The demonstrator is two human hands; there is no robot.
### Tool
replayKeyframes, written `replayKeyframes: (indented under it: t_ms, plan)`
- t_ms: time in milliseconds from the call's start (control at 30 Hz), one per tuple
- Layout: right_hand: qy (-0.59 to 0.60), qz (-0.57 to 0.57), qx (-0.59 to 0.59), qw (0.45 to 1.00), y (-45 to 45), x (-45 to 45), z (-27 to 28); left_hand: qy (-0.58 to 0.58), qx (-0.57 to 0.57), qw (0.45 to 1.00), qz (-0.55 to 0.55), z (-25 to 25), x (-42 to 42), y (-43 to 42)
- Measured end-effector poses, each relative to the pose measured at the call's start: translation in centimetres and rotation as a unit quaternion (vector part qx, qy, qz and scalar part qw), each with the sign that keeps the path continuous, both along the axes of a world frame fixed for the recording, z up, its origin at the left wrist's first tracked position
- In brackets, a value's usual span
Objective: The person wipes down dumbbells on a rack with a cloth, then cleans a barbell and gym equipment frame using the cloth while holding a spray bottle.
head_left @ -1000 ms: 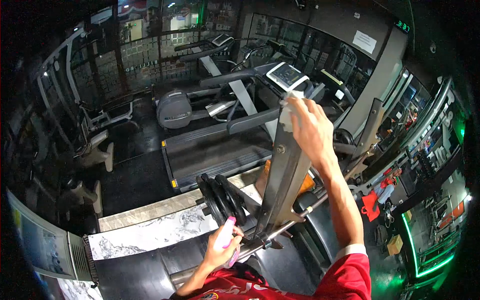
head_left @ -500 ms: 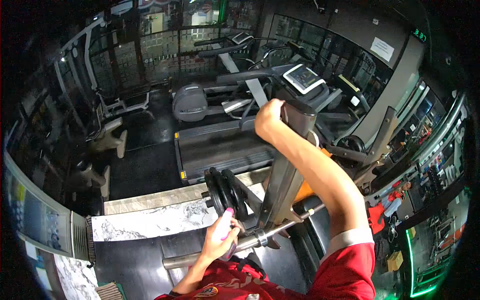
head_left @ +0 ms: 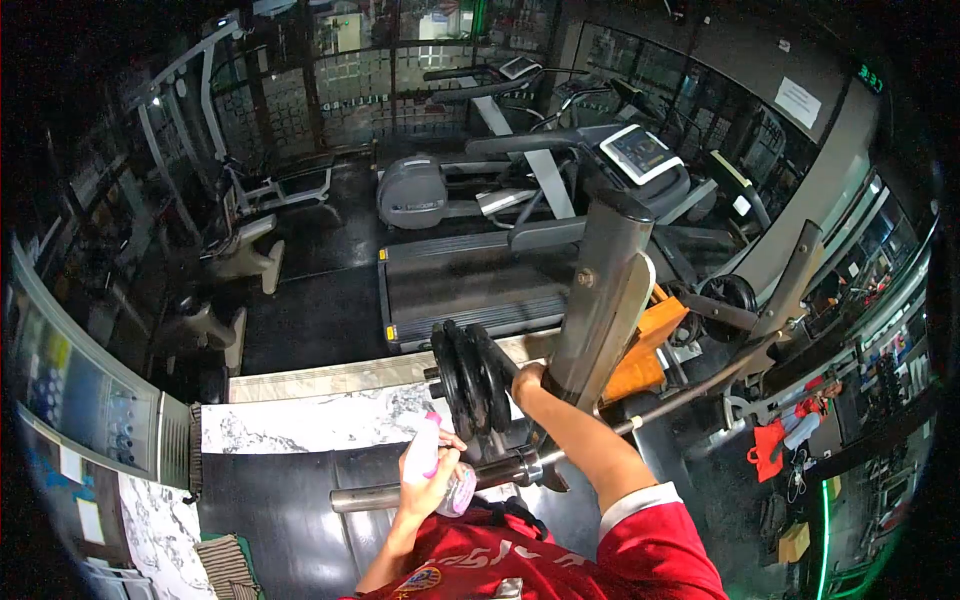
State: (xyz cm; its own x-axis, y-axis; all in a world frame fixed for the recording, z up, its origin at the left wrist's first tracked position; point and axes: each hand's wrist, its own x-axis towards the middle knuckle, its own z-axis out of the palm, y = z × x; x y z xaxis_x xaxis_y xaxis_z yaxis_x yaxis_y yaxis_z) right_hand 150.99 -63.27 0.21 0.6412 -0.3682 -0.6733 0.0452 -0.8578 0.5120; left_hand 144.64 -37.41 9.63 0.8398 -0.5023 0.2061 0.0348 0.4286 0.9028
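Note:
My left hand (head_left: 428,484) is closed around a spray bottle (head_left: 424,448) with a white and pink head and a see-through body. It is held just over the sleeve end of a barbell (head_left: 365,499). My right hand (head_left: 530,382) is against the far left side of a grey metal rack upright (head_left: 602,290), low down. Its fingers are hidden behind the upright and the wrist, so I cannot make out what they hold. Black weight plates (head_left: 468,380) hang on a peg just left of that hand.
Past the upright lie a treadmill (head_left: 470,295) and an elliptical machine (head_left: 412,192). An orange pad (head_left: 640,350) is behind the upright. The barbell runs right to a second rack upright (head_left: 790,275). A glass-front fridge (head_left: 85,400) stands at left. A person in red (head_left: 810,410) is far right.
My right hand has gone from the top of the upright down to its lower part, near the plates. My left hand still holds the spray bottle. The view has shifted slightly.

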Motion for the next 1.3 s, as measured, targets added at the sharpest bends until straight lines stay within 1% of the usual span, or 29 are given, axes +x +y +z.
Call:
replayKeyframes:
  t_ms: [33,67,100,133,200,233,267,300,333,367,400,433,467,533,667,733,767,833,867,933,1000,1033,1067,1133,1167,1233,1267,1300]
  plan:
    - [-0.011,0.011,0.021,1.000,-0.6,-0.6,-1.2,0.013,0.009,1.000,0.000,-0.1,0.0,0.2]
    - [-0.023,0.021,0.041,0.999,-1.1,-1.1,-3.5,0.024,0.018,1.000,-0.002,-0.2,0.0,0.3]
    - [0.011,0.103,0.025,0.994,-2.4,-0.2,-10.6,0.039,-0.001,0.999,-0.004,-0.1,-0.2,0.3]
    - [0.011,0.101,0.025,0.995,-2.5,-0.3,-10.5,0.038,-0.001,0.999,-0.006,-0.3,-0.1,0.5]
    - [-0.105,0.053,0.000,0.993,-2.8,-0.8,-8.5,0.041,0.012,0.999,-0.033,-1.2,0.2,0.5]
    - [-0.043,0.060,0.000,0.997,0.2,-1.0,0.5,0.041,0.011,0.998,-0.037,-1.4,0.4,0.3]
    - [-0.026,0.065,-0.029,0.997,0.1,-0.3,1.8,0.035,0.017,0.998,-0.046,-1.6,0.5,0.2]
    - [-0.024,0.085,-0.026,0.996,0.6,-0.1,5.3,0.029,0.024,0.998,-0.055,-1.7,0.5,0.1]
    - [-0.029,0.082,-0.047,0.995,0.9,0.2,8.6,0.031,0.024,0.997,-0.061,-1.6,0.5,0.1]
    - [-0.059,0.124,-0.117,0.984,0.7,0.4,9.3,0.038,0.021,0.997,-0.071,-1.5,0.6,-0.2]
    - [-0.092,0.108,-0.132,0.981,-1.1,1.4,8.8,0.044,0.018,0.995,-0.083,-1.4,0.6,-0.3]
    - [-0.121,0.117,-0.136,0.976,0.3,0.9,12.9,0.044,0.017,0.995,-0.089,-1.4,0.8,-0.3]
    - [-0.177,0.103,-0.210,0.956,1.2,0.2,15.2,0.037,0.017,0.994,-0.098,-1.4,0.9,-0.4]
    - [-0.226,0.122,-0.185,0.949,0.6,-0.6,17.8,0.031,0.015,0.993,-0.110,-1.6,1.1,-0.6]
    - [-0.244,0.115,-0.151,0.951,0.9,-4.5,21.0,0.037,0.020,0.989,-0.144,-2.4,1.5,-0.9]
    - [-0.325,0.187,-0.122,0.919,1.0,-7.2,21.8,0.039,0.021,0.987,-0.152,-2.5,1.8,-1.0]
    - [-0.324,0.185,-0.125,0.919,1.7,-8.1,22.5,0.038,0.032,0.986,-0.161,-2.5,2.0,-1.0]
    - [-0.292,0.063,-0.102,0.949,4.3,-10.1,26.1,0.037,0.041,0.984,-0.172,-2.4,2.2,-1.1]
    - [-0.326,0.052,-0.101,0.938,4.6,-10.6,27.4,0.033,0.058,0.982,-0.177,-2.3,2.4,-1.2]
    - [-0.458,0.067,-0.084,0.882,4.2,-11.2,30.0,0.027,0.076,0.979,-0.185,-2.0,2.7,-1.4]
    - [-0.591,0.203,-0.044,0.779,2.2,-10.1,32.1,0.014,0.061,0.976,-0.209,-1.5,2.9,-1.7]
    - [-0.613,0.274,-0.056,0.739,0.1,-9.1,32.0,0.012,0.062,0.975,-0.212,-1.3,2.9,-1.8]
    - [-0.609,0.294,-0.058,0.735,-1.3,-8.0,31.4,0.001,0.062,0.975,-0.215,-1.2,3.0,-1.8]
    - [-0.547,0.299,-0.111,0.774,-3.6,-5.7,30.0,-0.012,0.060,0.974,-0.217,-0.9,3.2,-1.8]
    - [-0.548,0.298,-0.111,0.773,-4.1,-4.8,29.3,-0.005,0.058,0.974,-0.218,-0.9,3.2,-1.6]
    - [-0.502,0.278,-0.156,0.804,-3.9,-2.5,28.2,0.002,0.053,0.975,-0.216,-1.1,3.2,-1.4]
    - [-0.502,0.279,-0.156,0.803,-4.1,-1.5,27.8,0.001,0.064,0.974,-0.219,-1.2,3.3,-1.2]
    - [-0.475,0.266,-0.185,0.818,-4.2,-0.4,27.4,-0.001,0.075,0.972,-0.221,-1.3,3.4,-1.0]
